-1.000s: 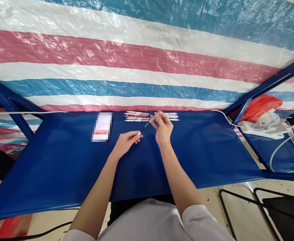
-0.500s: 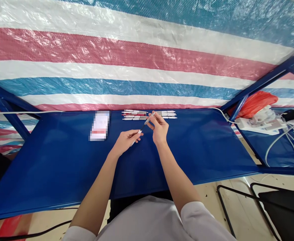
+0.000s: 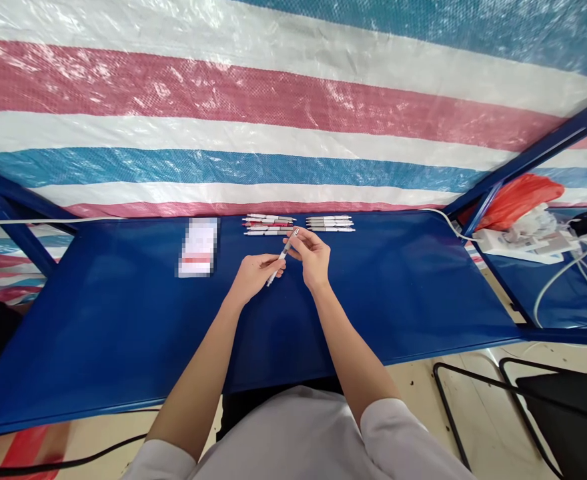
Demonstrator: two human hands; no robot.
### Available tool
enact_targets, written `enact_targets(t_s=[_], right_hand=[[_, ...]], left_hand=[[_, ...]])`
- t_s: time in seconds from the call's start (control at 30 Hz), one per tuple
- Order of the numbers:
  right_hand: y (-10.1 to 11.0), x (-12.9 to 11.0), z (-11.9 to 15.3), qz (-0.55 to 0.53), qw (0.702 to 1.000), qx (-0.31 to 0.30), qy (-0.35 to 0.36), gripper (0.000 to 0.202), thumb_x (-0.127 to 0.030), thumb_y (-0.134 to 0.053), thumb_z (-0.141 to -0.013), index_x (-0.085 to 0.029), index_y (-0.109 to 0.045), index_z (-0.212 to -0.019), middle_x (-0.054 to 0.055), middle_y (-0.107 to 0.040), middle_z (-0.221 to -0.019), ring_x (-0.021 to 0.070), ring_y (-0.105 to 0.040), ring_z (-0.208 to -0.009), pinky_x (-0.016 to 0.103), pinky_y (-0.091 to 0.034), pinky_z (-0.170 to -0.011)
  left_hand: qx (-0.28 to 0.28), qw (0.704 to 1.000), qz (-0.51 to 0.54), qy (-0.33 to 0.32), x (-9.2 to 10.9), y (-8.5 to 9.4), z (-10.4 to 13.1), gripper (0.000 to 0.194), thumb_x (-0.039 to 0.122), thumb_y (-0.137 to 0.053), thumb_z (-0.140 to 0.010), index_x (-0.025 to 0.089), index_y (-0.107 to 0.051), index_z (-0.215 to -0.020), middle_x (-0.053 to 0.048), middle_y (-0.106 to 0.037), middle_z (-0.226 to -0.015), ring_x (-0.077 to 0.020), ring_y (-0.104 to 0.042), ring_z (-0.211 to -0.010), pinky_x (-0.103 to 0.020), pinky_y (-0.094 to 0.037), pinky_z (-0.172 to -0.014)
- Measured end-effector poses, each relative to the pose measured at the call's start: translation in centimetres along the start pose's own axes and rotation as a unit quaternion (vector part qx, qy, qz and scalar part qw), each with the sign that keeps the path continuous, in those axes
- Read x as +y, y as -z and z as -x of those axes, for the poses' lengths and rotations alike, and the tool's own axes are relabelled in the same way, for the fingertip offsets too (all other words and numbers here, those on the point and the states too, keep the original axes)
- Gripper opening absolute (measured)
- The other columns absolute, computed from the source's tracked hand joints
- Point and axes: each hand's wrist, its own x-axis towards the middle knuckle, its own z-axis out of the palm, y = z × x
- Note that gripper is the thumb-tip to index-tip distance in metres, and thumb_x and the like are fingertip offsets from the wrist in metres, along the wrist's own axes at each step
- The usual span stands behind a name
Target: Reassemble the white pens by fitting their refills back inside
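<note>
A white pen (image 3: 285, 252) is held at a slant above the blue table (image 3: 373, 293). My left hand (image 3: 255, 275) is closed on its lower part. The fingers of my right hand (image 3: 314, 259) pinch the pen's upper, greyish end. Beyond my hands, two groups of pens lie on the table: several white pens with some red among them in the left group (image 3: 268, 225), and several white pens in the right group (image 3: 330, 223).
A blurred-out white and red item (image 3: 197, 248) lies on the table to the left. Striped plastic sheeting (image 3: 273, 133) hangs behind the table. Blue frame posts stand at both sides. A red bag (image 3: 528, 200), a white power strip (image 3: 521, 245) and cables sit at the far right.
The two pieces of the pen have come together; the dark inner section between my hands no longer shows. My right hand has shifted slightly left and down.
</note>
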Motion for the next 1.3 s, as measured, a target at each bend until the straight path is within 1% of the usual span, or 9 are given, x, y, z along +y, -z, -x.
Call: enact_targets(t_s=[0.17, 0.27, 0.4, 0.5, 0.8, 1.0, 1.07, 1.23, 1.3], right_hand=[[0.2, 0.8, -0.5, -0.004, 1.0, 0.019, -0.003, 0.03, -0.032, -0.081, -0.065, -0.02, -0.07, -0.09, 0.003, -0.075, -0.09, 0.0172, -0.074, -0.079, 0.028, -0.061, -0.066], [0.2, 1.2, -1.0, -0.009, 0.999, 0.034, -0.004, 0.029, -0.031, -0.081, -0.065, -0.02, -0.071, -0.09, 0.002, -0.074, -0.088, 0.0162, -0.073, -0.078, 0.026, -0.061, -0.064], [0.0, 1.4, -1.6, -0.013, 0.999, 0.032, -0.006, 0.028, -0.03, -0.081, -0.065, -0.02, -0.07, -0.089, 0.001, -0.074, -0.087, 0.0159, -0.073, -0.077, 0.027, -0.061, -0.064], [-0.2, 1.4, -1.9, -0.017, 0.999, 0.031, -0.006, 0.027, -0.03, -0.081, -0.064, -0.02, -0.069, -0.086, 0.001, -0.073, -0.086, 0.0152, -0.073, -0.074, 0.027, -0.062, -0.065], [0.3, 2.5, -2.8, -0.012, 0.999, 0.027, -0.026, 0.03, -0.031, -0.084, -0.062, -0.02, -0.067, -0.084, -0.003, -0.067, -0.078, 0.014, -0.071, -0.07, 0.025, -0.061, -0.06], [0.5, 2.6, -3.1, -0.005, 0.999, 0.0, -0.04, 0.029, -0.032, -0.084, -0.062, -0.022, -0.064, -0.081, -0.004, -0.066, -0.08, 0.0116, -0.069, -0.069, 0.021, -0.059, -0.056], [0.6, 2.4, -3.0, -0.009, 0.999, -0.016, -0.042, 0.028, -0.031, -0.084, -0.063, -0.022, -0.063, -0.08, -0.004, -0.067, -0.082, 0.0118, -0.07, -0.071, 0.021, -0.059, -0.058], [1.1, 1.9, -2.7, -0.02, 0.996, -0.076, -0.051, 0.026, -0.033, -0.08, -0.068, -0.024, -0.068, -0.089, -0.002, -0.073, -0.095, 0.0144, -0.073, -0.08, 0.025, -0.062, -0.068], [1.3, 1.8, -2.7, -0.035, 0.992, -0.1, -0.062, 0.024, -0.034, -0.079, -0.069, -0.023, -0.07, -0.09, -0.002, -0.074, -0.096, 0.0147, -0.073, -0.08, 0.026, -0.062, -0.07]], left_hand=[[0.007, 0.999, -0.032, -0.018, -0.1, 0.0, -0.4, 0.034, 0.042, -0.069, -0.079, 0.014, -0.076, -0.097, -0.006, -0.076, -0.08, -0.0183, -0.07, -0.069, -0.029, -0.055, -0.071], [0.0, 0.999, -0.029, -0.021, 0.0, 0.1, -0.6, 0.034, 0.042, -0.07, -0.079, 0.014, -0.076, -0.097, -0.006, -0.075, -0.079, -0.0182, -0.07, -0.068, -0.029, -0.055, -0.068], [-0.008, 1.0, -0.021, -0.022, 0.0, 0.6, -1.1, 0.035, 0.045, -0.07, -0.079, 0.015, -0.076, -0.094, -0.006, -0.075, -0.079, -0.0173, -0.069, -0.066, -0.027, -0.053, -0.064], [-0.007, 1.0, -0.014, -0.024, -0.2, 0.8, -1.6, 0.034, 0.045, -0.071, -0.079, 0.015, -0.076, -0.092, -0.006, -0.075, -0.08, -0.0159, -0.068, -0.065, -0.026, -0.053, -0.064], [-0.046, 0.998, 0.043, 0.022, -0.7, 1.1, -2.3, 0.037, 0.047, -0.074, -0.077, 0.015, -0.075, -0.093, -0.006, -0.074, -0.079, -0.0159, -0.067, -0.066, -0.029, -0.056, -0.068], [-0.04, 0.998, 0.044, 0.022, -1.1, 1.2, -2.3, 0.038, 0.048, -0.074, -0.077, 0.015, -0.076, -0.095, -0.006, -0.074, -0.08, -0.0161, -0.067, -0.066, -0.03, -0.057, -0.07], [-0.043, 0.998, 0.046, 0.023, -1.1, 1.4, -2.3, 0.038, 0.049, -0.073, -0.077, 0.015, -0.076, -0.094, -0.006, -0.074, -0.08, -0.016, -0.066, -0.065, -0.03, -0.056, -0.07], [-0.081, 0.996, 0.04, 0.022, -0.6, 2.0, -2.0, 0.034, 0.049, -0.07, -0.08, 0.016, -0.076, -0.087, -0.006, -0.074, -0.078, -0.0161, -0.066, -0.065, -0.029, -0.055, -0.066], [-0.104, 0.993, 0.04, 0.024, -0.6, 2.4, -1.8, 0.033, 0.048, -0.069, -0.082, 0.016, -0.076, -0.086, -0.007, -0.074, -0.078, -0.0163, -0.066, -0.065, -0.028, -0.054, -0.064]])
